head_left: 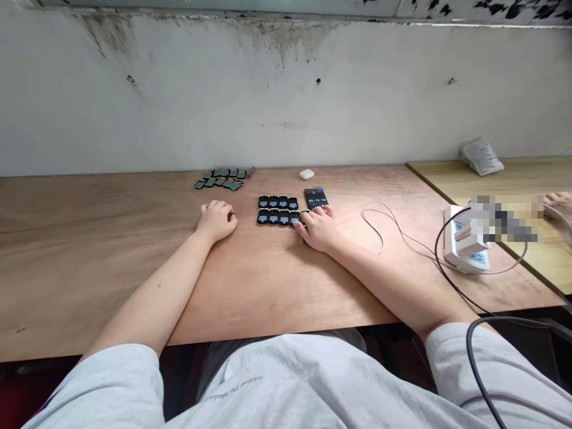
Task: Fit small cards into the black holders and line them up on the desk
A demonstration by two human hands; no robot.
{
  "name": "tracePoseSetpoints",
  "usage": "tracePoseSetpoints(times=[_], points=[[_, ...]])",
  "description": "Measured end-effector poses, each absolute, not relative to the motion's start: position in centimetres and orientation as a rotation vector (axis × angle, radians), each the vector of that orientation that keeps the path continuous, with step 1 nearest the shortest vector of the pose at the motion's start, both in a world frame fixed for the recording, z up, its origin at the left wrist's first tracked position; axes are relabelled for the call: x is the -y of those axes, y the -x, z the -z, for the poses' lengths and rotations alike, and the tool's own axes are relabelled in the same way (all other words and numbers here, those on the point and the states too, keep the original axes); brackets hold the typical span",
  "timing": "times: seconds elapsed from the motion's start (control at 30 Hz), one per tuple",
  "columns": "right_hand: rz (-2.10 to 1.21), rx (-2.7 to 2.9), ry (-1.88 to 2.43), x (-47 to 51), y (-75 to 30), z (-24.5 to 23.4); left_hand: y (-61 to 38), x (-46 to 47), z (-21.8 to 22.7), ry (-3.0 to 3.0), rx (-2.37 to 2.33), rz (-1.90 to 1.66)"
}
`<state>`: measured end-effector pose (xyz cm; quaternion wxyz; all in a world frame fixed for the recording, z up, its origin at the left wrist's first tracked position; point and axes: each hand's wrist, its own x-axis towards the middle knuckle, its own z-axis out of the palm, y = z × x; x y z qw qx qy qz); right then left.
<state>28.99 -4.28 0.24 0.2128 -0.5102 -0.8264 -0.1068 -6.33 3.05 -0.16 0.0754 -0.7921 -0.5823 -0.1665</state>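
Two short rows of small black square casings (279,204), each with a grey-blue patch, lie on the table in front of me. My right hand (318,229) is at the right end of the nearer row, its thumb and fingers closed around the last black casing, which is mostly hidden. Left of the rows, my left hand (217,220) rests on the wood with loosely curled fingers, and nothing shows in it. Farther back lies a group of green square boards (220,179) with dark edges. A phone (315,198) with a running timer sits just beyond my right hand.
A small purple-and-red object (251,172) lies beside the boards. Toward the wall is a white earbud case (306,174). A thin white cable (395,220) runs to a power strip (467,241) at right. Another person's hand (558,201) and a white bag (481,156) are at the neighbouring table.
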Motion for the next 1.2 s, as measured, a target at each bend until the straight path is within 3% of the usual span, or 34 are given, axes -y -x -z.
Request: tracePoseSetpoints(times=[0.33, 0.57, 0.87, 1.07, 1.2], points=[[0.288, 2.255, 1.270, 4.1, -29.4, -0.2, 6.1, -3.0, -0.2, 2.416, 1.738, 0.497], [0.149, 2.471, 0.805, 4.2, -29.6, 0.2, 5.9, -3.3, 0.1, 2.481, 1.660, 0.559], [-0.019, 2.654, 0.596, 4.5, -29.0, 0.1, 4.0, -2.6, 0.8, 2.614, 1.507, 1.175], [-0.013, 2.648, 0.650, 4.4, -28.8, 0.4, 0.9, -0.3, 0.2, 2.806, 1.482, 1.342], [-0.060, 2.586, 0.674, 4.1, -28.8, 0.9, -0.9, 1.5, -0.7, 2.976, 1.224, 1.367]])
